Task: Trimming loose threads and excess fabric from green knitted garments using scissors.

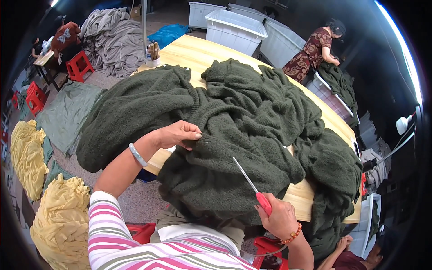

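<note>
Dark green knit garments (243, 121) lie heaped over the wooden table and spill over its near edge into my lap. At the middle of the heap, the thumb and fingers of my left hand (179, 134) are closed in a pinch on a fold of the dark green knit. A pale bangle circles that wrist. My right hand (280, 218), lower and to the right, grips the red handle of a thin tool (245, 176) with a long, slim metal shaft. Its tip points up and left over the cloth, a little away from my left fingers; whether it touches the knit I cannot tell.
The wooden table (198, 47) bears a cup of tools (153, 56) at its far left. White bins (236, 28) stand behind. Yellow cloth (63, 220) and grey cloth (112, 42) lie piled at left, near red stools (79, 66). Other people (310, 54) work around.
</note>
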Motion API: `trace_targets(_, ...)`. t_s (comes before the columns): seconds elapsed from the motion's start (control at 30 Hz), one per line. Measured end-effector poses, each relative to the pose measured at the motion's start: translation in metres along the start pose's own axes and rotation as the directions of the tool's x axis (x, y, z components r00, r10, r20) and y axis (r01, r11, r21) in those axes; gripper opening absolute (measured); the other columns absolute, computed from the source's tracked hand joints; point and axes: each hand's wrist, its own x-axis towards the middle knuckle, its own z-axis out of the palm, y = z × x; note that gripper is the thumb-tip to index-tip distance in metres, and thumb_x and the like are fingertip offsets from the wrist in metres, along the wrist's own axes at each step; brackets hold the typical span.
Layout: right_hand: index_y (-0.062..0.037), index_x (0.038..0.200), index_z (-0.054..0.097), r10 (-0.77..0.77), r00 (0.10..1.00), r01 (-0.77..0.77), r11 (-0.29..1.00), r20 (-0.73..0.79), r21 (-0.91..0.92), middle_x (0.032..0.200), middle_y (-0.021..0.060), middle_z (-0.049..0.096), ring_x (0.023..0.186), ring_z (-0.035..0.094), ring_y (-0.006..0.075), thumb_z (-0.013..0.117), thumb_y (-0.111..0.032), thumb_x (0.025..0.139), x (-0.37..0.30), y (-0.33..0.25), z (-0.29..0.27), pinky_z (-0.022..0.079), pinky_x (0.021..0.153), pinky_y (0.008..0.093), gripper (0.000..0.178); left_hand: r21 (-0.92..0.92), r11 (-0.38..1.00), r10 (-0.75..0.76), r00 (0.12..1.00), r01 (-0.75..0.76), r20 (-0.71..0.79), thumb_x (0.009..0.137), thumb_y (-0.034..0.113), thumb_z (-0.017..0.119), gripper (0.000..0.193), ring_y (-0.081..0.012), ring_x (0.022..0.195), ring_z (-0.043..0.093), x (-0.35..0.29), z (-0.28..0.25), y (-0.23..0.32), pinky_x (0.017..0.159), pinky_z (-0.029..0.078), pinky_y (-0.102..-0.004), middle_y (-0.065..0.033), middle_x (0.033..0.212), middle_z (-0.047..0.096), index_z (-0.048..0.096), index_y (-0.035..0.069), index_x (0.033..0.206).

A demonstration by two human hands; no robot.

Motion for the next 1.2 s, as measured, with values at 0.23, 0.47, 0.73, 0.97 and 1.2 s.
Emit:
trace_targets(0.23, -0.0061, 0.110, 0.061, -0.062, 0.998, 0.062, 0.998, 0.022, -0.013, 0.075, 0.0179, 0.066, 0.071, 0.066, 0.0371, 0.067, -0.019, 0.086, 0.017, -0.012, 0.006, 0.052, 0.065, 0.0430, 0.028, 0.005, 1.000, -0.005, 1.000, 0.005, -0.002, 0.091, 0.020, 0.069, 0.016, -0.0034, 0.080, 0.059, -0.004, 0.014, -0.001, 0.072, 0.050, -0.0221, 0.0062, 0.086, 0.063, 0.067, 0.007, 0.099)
trace_targets(0.47, -0.0061, 0.108, 0.061, -0.082, 0.994, 0.084, 0.996, 0.066, -0.018, 0.074, 0.0178, 0.066, 0.071, 0.066, 0.0365, 0.065, -0.020, 0.087, 0.025, -0.017, 0.011, 0.051, 0.065, 0.0445, 0.025, 0.384, 0.918, 0.081, 0.995, -0.098, 0.060, 0.084, 0.016, 0.076, 0.022, -0.0043, 0.079, 0.055, -0.014, 0.023, -0.007, 0.073, 0.043, -0.0220, 0.0036, 0.085, 0.065, 0.070, 0.001, 0.098)
trace_targets(0.73, -0.0096, 0.109, 0.061, -0.041, 0.983, 0.058, 0.994, 0.179, -0.095, 0.067, 0.0157, 0.064, 0.066, 0.065, 0.0369, 0.065, -0.023, 0.087, 0.021, -0.022, 0.010, 0.051, 0.064, 0.0453, 0.026, 0.412, 0.895, 0.217, 0.974, -0.172, -0.066, 0.084, 0.013, 0.073, 0.016, -0.0072, 0.079, 0.054, -0.012, 0.024, -0.033, 0.073, 0.043, -0.0251, 0.0006, 0.082, 0.061, 0.070, -0.002, 0.091)
trace_targets(0.97, -0.0105, 0.109, 0.061, -0.047, 0.977, 0.070, 0.992, 0.207, -0.105, 0.064, 0.0162, 0.063, 0.065, 0.064, 0.0378, 0.064, -0.026, 0.088, 0.018, -0.022, 0.014, 0.050, 0.062, 0.0472, 0.025, 0.415, 0.880, 0.295, 0.951, -0.233, -0.093, 0.083, 0.013, 0.074, 0.016, -0.0071, 0.076, 0.051, -0.017, 0.043, -0.025, 0.069, 0.041, -0.0274, 0.0007, 0.076, 0.058, 0.069, -0.002, 0.085)
trace_targets(1.2, -0.0104, 0.107, 0.060, -0.061, 0.966, 0.088, 0.991, 0.252, -0.097, 0.067, 0.0168, 0.064, 0.066, 0.064, 0.0390, 0.062, -0.027, 0.090, 0.017, -0.021, 0.019, 0.050, 0.063, 0.0497, 0.024, 0.357, 0.907, 0.269, 0.960, -0.224, -0.079, 0.084, 0.010, 0.073, 0.011, -0.0080, 0.078, 0.057, -0.017, 0.042, -0.032, 0.071, 0.044, -0.0239, 0.0003, 0.080, 0.065, 0.073, 0.001, 0.092)
